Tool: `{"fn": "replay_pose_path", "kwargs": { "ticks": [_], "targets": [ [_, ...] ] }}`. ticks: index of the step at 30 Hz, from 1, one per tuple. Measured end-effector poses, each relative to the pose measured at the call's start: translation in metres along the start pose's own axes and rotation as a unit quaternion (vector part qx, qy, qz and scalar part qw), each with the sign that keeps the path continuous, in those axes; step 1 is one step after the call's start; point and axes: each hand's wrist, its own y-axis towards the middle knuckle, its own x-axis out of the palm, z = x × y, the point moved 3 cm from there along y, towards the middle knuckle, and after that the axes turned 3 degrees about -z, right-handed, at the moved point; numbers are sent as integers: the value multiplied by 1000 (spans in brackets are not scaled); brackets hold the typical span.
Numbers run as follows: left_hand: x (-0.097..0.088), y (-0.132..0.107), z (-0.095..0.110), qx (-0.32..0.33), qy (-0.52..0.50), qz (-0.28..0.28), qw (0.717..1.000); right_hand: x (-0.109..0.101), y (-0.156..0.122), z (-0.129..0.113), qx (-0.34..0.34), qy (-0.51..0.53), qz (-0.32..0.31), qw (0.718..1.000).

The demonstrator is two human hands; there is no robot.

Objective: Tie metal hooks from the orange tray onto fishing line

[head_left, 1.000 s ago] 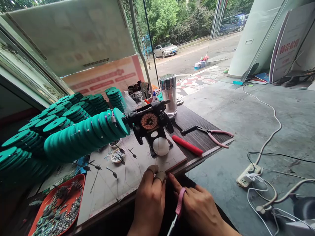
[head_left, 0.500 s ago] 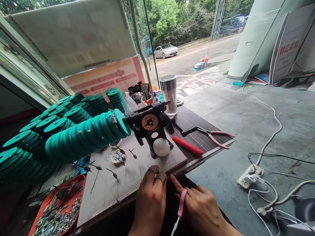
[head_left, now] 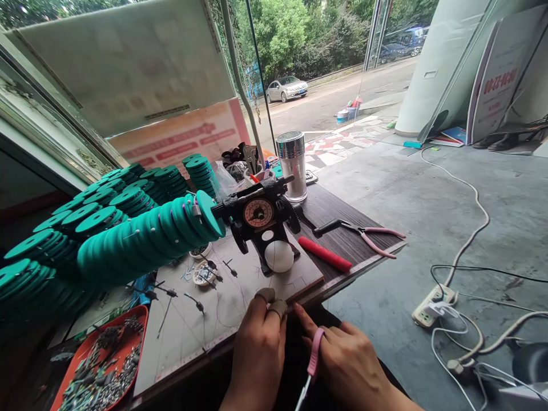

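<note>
At the board's front edge, my left hand is closed, with cots on two fingertips. It pinches thin fishing line, though the line between the fingers is too fine to see clearly. Close by on the right, my right hand has its index finger pointing at the left fingertips, its thumb mostly hidden. A pink-handled pair of scissors hangs from this hand, looped over a finger, blades downward. On the pale board lie several dark sinkers on wires and a small dish of beads.
Behind the hands stands a black winding device with a dial, carrying a row of green foam spools. More spools are stacked left. A red tray holds small metal parts. Red rod, pliers and lidded jar lie right.
The view has shifted very slightly. Both hands keep almost the same pose at the board's edge, and the scissors still hang from my right hand.
</note>
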Motion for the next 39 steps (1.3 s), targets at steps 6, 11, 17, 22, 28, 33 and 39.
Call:
{"fn": "replay_pose_path", "kwargs": {
  "ticks": [6,11,17,22,28,33,39],
  "targets": [
    [3,-1,-1,0,-10,-11,1000,0,0,-1,1,6,-21,1000],
    [-7,-6,0,-62,-123,13,990,-22,2,0,6,63,-49,997],
    [-33,-18,2,-245,-384,-14,890,-16,-10,-3,100,113,-318,936],
    [-38,-24,7,-265,-464,-39,844,-15,-7,-13,90,102,-358,924],
    [-44,-27,10,-254,-454,-49,853,-22,-8,-17,58,58,-366,927],
    [-48,-24,13,-236,-426,-61,871,-16,-12,-13,48,16,-378,924],
    [-61,-26,5,-214,-394,-59,892,-16,-27,0,44,69,-311,947]
  ]
}}
